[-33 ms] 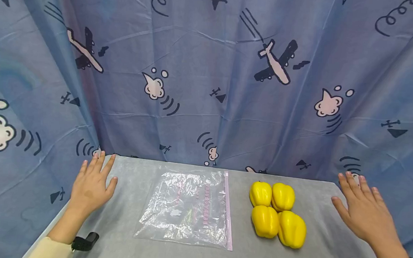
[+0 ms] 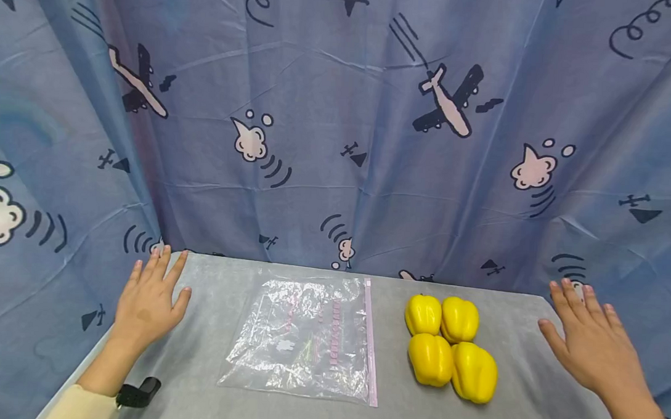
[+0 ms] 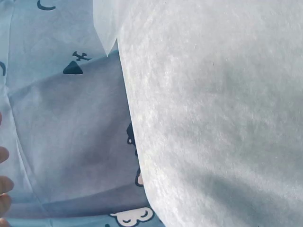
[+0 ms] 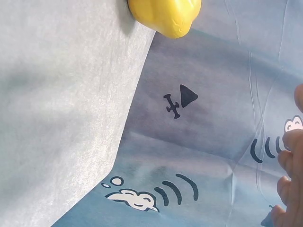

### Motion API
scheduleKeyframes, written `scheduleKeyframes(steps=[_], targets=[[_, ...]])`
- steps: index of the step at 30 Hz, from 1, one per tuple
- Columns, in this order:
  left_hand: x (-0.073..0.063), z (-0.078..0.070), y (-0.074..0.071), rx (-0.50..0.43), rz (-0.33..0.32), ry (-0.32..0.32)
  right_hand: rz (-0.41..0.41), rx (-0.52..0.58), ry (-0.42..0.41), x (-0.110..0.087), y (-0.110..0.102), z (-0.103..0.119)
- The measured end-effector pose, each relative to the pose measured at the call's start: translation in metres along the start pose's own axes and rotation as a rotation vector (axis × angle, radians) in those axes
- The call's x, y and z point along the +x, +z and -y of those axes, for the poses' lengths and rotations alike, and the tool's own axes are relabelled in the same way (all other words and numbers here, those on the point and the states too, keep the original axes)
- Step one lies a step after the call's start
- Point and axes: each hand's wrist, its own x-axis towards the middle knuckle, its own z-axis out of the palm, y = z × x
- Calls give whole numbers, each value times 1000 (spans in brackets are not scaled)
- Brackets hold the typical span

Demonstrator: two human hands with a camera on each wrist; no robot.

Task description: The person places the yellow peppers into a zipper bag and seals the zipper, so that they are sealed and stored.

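Observation:
A clear plastic zip bag (image 2: 303, 338) lies flat on the table, its pink zip edge (image 2: 371, 346) toward the right. Right of it, several yellow bell peppers (image 2: 430, 359) sit bunched close together. My left hand (image 2: 148, 304) is spread palm down with straight fingers, over the table's left edge, apart from the bag. On the far right, my right hand (image 2: 597, 345) is likewise spread and holds nothing; the peppers are the nearest things to it. In the right wrist view, one yellow bell pepper (image 4: 168, 14) shows at the top, with fingertips (image 4: 285, 161) at the right edge.
The table (image 2: 197, 359) has a pale grey cover. Behind it and at both sides hangs a blue curtain (image 2: 313, 221) printed with planes and clouds. Black wrist mounts (image 2: 139, 392) are worn at both wrists. A cream sleeve (image 2: 84, 405) covers the left forearm.

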Motion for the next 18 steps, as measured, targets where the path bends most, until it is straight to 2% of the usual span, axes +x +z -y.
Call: scheduleKeyframes(steps=[18], targets=[[0,-11,-3,8,-12,5,-17,-8,21,-8,-4,-1]])
